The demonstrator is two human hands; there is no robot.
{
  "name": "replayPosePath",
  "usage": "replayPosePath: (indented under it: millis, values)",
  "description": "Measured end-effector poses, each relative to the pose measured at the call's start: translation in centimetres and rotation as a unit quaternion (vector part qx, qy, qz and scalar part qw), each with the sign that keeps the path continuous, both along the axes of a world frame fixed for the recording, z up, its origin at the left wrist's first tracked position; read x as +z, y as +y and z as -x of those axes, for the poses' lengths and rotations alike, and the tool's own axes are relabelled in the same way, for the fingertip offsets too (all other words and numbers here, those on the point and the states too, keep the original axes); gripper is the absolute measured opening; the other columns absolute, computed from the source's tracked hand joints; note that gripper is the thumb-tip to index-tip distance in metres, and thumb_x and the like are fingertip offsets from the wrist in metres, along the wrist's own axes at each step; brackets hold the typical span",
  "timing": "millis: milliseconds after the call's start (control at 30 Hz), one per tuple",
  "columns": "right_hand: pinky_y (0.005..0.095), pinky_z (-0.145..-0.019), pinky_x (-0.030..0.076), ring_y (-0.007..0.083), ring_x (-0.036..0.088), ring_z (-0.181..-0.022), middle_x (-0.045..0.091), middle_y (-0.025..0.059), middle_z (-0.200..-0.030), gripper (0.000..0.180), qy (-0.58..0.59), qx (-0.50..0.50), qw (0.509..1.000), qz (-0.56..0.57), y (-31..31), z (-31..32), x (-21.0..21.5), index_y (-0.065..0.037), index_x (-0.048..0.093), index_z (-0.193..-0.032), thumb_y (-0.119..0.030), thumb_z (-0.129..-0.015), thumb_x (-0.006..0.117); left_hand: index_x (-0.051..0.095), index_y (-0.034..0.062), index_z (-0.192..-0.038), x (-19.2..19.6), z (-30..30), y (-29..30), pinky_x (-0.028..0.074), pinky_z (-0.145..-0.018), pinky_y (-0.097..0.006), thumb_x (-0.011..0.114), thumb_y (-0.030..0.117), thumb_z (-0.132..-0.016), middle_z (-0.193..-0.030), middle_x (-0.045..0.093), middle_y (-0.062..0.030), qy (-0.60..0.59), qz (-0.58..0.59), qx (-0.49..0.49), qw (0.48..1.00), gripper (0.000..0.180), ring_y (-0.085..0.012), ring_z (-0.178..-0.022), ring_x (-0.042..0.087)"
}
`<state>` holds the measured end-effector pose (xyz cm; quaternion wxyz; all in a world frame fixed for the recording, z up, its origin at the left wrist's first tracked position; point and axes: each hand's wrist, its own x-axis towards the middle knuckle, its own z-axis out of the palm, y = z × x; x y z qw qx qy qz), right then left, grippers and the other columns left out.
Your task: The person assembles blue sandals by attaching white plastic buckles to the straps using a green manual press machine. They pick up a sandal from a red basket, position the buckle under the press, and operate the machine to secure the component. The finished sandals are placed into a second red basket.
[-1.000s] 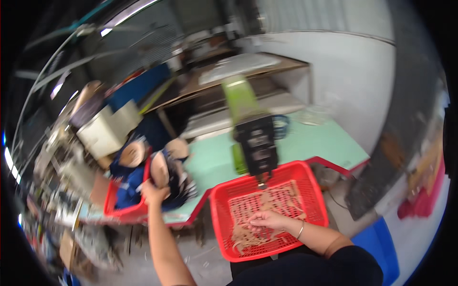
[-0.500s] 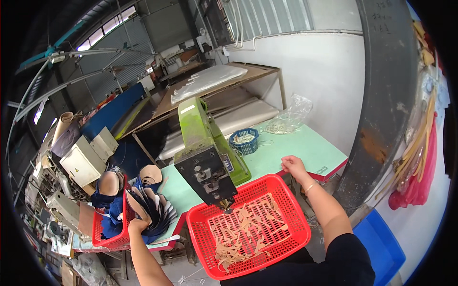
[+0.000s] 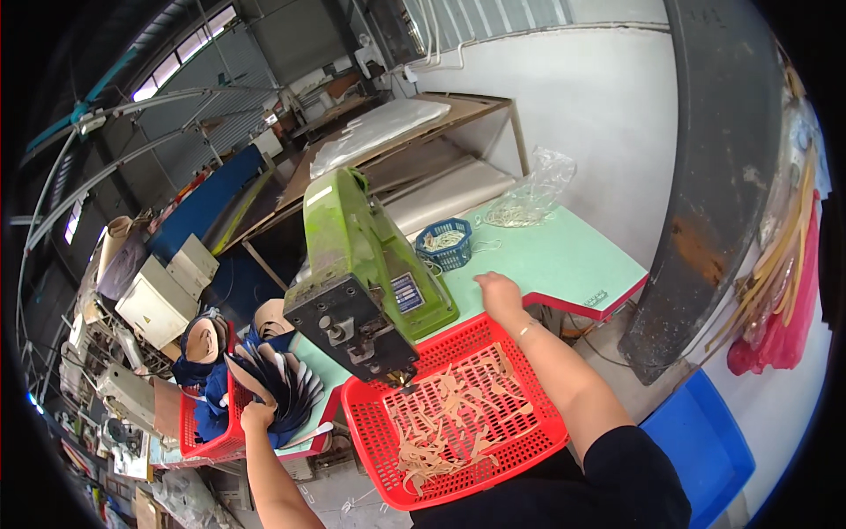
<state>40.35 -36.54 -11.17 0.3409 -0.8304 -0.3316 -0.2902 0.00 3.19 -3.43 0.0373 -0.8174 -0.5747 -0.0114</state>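
At the left, my left hand (image 3: 257,416) is closed on the near edge of a fanned stack of navy fabric pieces (image 3: 286,392) with tan and pale layers. The stack stands on the table beside a red basket (image 3: 236,401). My right hand (image 3: 500,297) is over the green tabletop, just beyond the far rim of a large red perforated basket (image 3: 553,410). Its fingers are curled, and whatever may be in them is hidden. Flat tan cut-out strips (image 3: 454,397) lie scattered in the large basket. A green machine (image 3: 357,251) with a black head (image 3: 352,331) overhangs that basket.
A blue plastic basket (image 3: 445,250) of pale cords stands behind the machine, near a clear plastic bag (image 3: 538,194). A dark pillar (image 3: 727,185) rises at the right, with a blue bin (image 3: 701,450) below it. Behind is a wooden-topped workbench (image 3: 476,113).
My right hand has moved left and slightly farther over the tabletop, toward the machine. My left hand stays at the navy stack. The view has shifted a little.
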Motion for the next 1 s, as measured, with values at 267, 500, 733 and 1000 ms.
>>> replayPosePath:
  millis: [267, 500, 733, 1000]
  values:
    - [0.0306, -0.077, 0.045, 0.0174, 0.054, -0.091, 0.057, 0.002, -0.087, 0.013, -0.241, 0.176, 0.904, 0.306, 5.0, -2.6, 1.4, -0.012, 0.063, -0.079, -0.013, -0.076, 0.051, 0.046, 0.0009, -0.12, 0.7, -1.1, -4.2, 0.035, -0.094, -0.049, 0.055, 0.059, -0.074, -0.121, 0.052, -0.0193, -0.059, 0.023, 0.096, 0.993, 0.075, -0.0363, -0.118, 0.044]
    - [0.034, -0.08, 0.046, 0.0191, 0.057, -0.094, 0.061, 0.0043, -0.088, 0.006, -0.207, 0.244, 0.92, 0.225, 4.4, -3.9, 1.8, -0.007, 0.059, -0.08, -0.008, -0.078, 0.053, 0.042, -0.0006, -0.118, -1.4, 0.1, -2.6, 0.043, -0.087, -0.049, 0.058, 0.058, -0.072, -0.115, 0.053, -0.023, -0.177, 0.028, 0.08, 0.98, 0.076, -0.0401, -0.108, 0.051]
    - [0.025, -0.072, 0.047, 0.0122, 0.061, -0.075, 0.066, 0.0103, -0.084, 0.005, 0.277, 0.311, 0.891, -0.179, 5.1, -2.1, -1.2, -0.002, 0.052, -0.086, -0.007, -0.087, 0.053, 0.041, 0.0062, -0.122, -1.9, 0.3, -1.8, 0.043, -0.086, -0.052, 0.064, 0.048, -0.072, -0.12, 0.052, -0.0164, -0.189, 0.05, 0.1, 0.976, 0.069, -0.0375, -0.11, 0.051]
    - [0.022, -0.054, 0.045, 0.012, 0.057, -0.054, 0.056, 0.0057, -0.063, 0.011, 0.452, 0.379, 0.745, -0.311, 2.4, 7.2, 2.7, -0.003, 0.049, -0.083, -0.012, -0.09, 0.051, 0.04, 0.0104, -0.123, -1.2, 0.3, -2.8, 0.042, -0.087, -0.054, 0.067, 0.043, -0.07, -0.121, 0.05, -0.0158, -0.191, 0.056, 0.112, 0.974, 0.068, -0.0383, -0.111, 0.05]
